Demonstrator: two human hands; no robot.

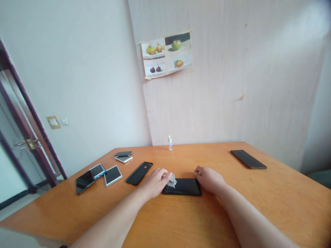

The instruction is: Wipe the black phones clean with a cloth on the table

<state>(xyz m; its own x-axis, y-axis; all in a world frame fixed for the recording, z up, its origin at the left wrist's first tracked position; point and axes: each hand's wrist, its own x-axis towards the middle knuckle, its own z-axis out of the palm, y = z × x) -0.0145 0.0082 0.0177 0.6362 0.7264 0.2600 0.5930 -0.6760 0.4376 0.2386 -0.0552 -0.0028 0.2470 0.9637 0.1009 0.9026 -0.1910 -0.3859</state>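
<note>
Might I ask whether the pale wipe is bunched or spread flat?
Bunched: the wipe pokes, creased and uneven, from the left hand over the black device.

Soft light, hazy glare upper right.

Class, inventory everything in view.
Table: 1, orange, foreground
Device: 1, black, centre
Wipe: 1, whitish, over device
Phone case: 1, black, left
Phones: 3, one dark, two white, left
Stacked devices: apparently 2, dark, white, back left
Bottle: 1, clear, back
Slab: 1, black, right
Fruit pictures: 4, multicoloured, wall
Door frame: 1, reddish, left
Wall plates: 2, whitish, near frame
Unclear thing: 1, greenish, far right
Left hand: 1, holding wipe
Right hand: 1, by device
</note>
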